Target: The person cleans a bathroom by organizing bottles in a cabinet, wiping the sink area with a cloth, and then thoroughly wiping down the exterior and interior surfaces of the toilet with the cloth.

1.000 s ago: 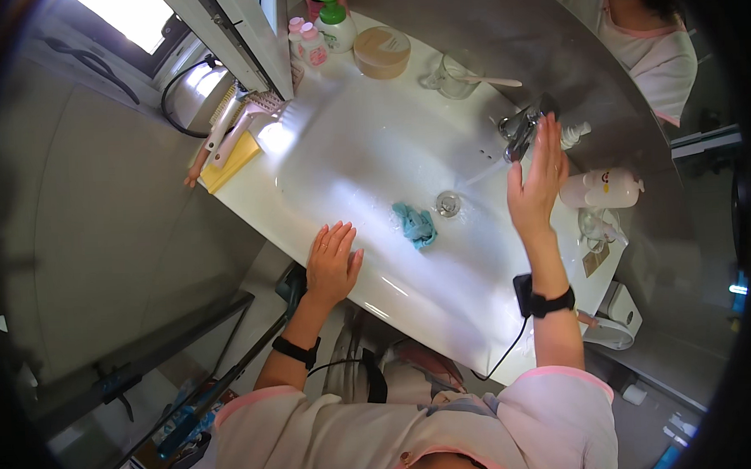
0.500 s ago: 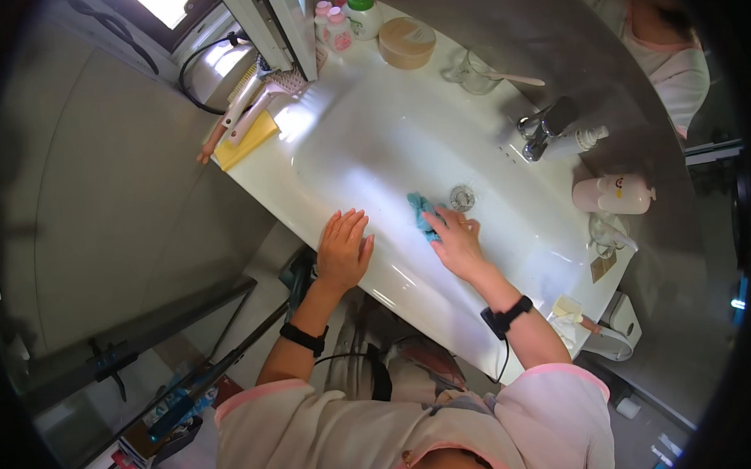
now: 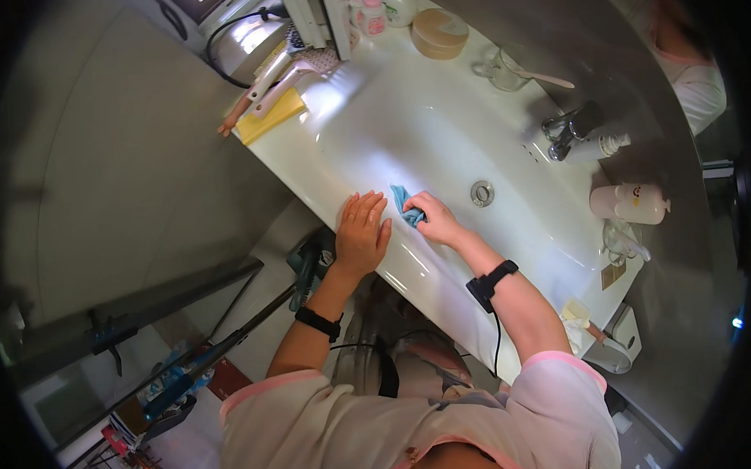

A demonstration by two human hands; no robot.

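A blue cloth [image 3: 407, 207] is bunched under the fingers of my right hand [image 3: 434, 220], which presses it against the near inner wall of the white sink [image 3: 468, 285]. The metal drain [image 3: 482, 193] lies bare, a little to the right of that hand. My left hand [image 3: 363, 235] rests flat on the sink's near rim, its fingers stretched out and holding nothing. The chrome faucet [image 3: 567, 130] stands at the far right side of the basin.
Along the back stand small pink bottles [image 3: 374, 15], a round tan tub [image 3: 440, 34] and a glass cup [image 3: 506, 69] with a toothbrush. A pink-white pump bottle [image 3: 631, 203] is at the right. Hairbrushes [image 3: 295, 68] and a yellow cloth [image 3: 272, 116] lie at the left end.
My right hand has drawn the blue cloth leftward from beside the drain to the near wall, closing more tightly on it. The whole view has shifted slightly.
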